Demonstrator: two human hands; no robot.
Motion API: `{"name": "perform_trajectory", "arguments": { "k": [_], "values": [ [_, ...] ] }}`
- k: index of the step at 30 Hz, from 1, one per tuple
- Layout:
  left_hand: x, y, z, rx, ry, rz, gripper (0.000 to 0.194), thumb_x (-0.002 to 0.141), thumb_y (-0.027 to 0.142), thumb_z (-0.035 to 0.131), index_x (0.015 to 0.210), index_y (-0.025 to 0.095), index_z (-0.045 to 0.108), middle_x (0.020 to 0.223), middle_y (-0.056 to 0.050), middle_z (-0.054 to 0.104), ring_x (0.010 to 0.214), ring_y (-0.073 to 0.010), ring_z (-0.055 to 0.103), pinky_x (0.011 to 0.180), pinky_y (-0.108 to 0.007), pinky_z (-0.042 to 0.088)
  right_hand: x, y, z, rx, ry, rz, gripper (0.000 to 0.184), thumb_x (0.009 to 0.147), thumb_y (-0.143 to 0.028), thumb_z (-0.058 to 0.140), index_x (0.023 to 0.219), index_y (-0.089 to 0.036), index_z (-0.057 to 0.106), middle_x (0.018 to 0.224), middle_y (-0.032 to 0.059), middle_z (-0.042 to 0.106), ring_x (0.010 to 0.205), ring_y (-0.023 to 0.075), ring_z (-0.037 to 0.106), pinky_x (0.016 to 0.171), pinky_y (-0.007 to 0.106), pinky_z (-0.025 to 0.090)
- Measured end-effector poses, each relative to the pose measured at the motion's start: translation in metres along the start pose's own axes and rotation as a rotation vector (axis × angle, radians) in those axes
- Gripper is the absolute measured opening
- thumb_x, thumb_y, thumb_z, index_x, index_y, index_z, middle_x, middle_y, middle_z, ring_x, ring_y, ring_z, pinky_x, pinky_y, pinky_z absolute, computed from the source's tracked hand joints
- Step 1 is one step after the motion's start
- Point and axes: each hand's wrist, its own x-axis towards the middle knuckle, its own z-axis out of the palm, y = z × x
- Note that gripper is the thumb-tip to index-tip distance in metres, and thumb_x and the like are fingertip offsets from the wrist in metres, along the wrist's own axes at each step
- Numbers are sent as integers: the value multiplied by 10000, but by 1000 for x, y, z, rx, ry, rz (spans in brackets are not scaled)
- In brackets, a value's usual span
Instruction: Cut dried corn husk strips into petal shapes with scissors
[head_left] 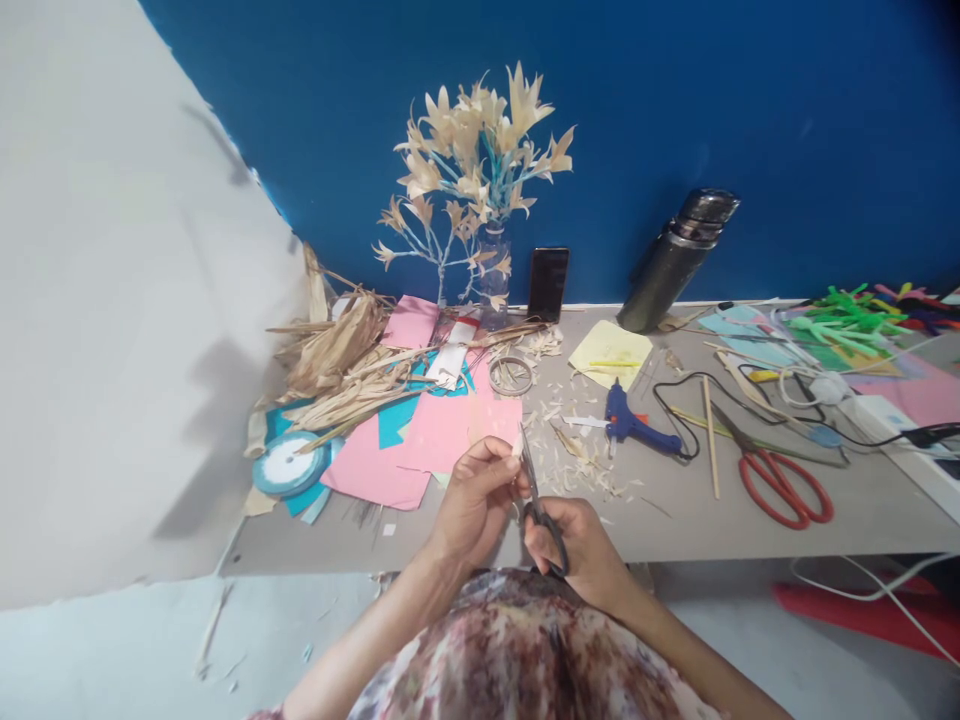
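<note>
My right hand point(581, 545) is closed round the dark handles of a small pair of scissors point(551, 535), whose blades point up and away from me. Pinched between the thumb and fingers of my left hand point(476, 500) is a small pale piece of dried husk point(517, 443), right beside the blades. Both hands are just above the table's near edge. Many pale husk snippets point(577, 450) lie scattered on the grey table beyond them. Pink paper sheets point(450, 430) spread out behind my left hand.
Dried husks point(337, 350) and a ribbon spool point(289, 465) lie left. Husk flowers point(480, 150) stand by the wall near a phone point(548, 285) and a leaning flask point(675, 265). Rightward are a blue glue gun point(634, 425), red-handled scissors point(780, 490) and a power strip point(904, 450).
</note>
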Motion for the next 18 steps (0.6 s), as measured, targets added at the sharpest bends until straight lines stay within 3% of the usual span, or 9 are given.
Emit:
{"name": "perform_trajectory", "arguments": {
  "k": [5,12,18],
  "values": [
    [0,0,-3,13,1,-21,202,714,201,750,699,159,553,586,4,616,529,-107,547,583,-234,428,0,5,-1,17,4,1,511,742,-629,705,612,-150,582,456,-24,511,420,88,405,448,225,304],
    [0,1,-3,-60,-47,-33,192,712,189,752,691,164,562,617,-8,615,599,-122,556,612,-243,425,-2,-3,-4,3,-52,-19,621,771,-741,592,571,-153,552,505,13,550,445,91,416,459,231,306],
    [5,-11,1,-122,36,-59,265,656,242,829,667,160,578,605,29,561,567,-91,513,595,-223,412,-2,-9,-2,-28,-35,-25,619,753,-755,596,598,-157,550,525,22,563,472,110,463,466,233,340]
  ]
}}
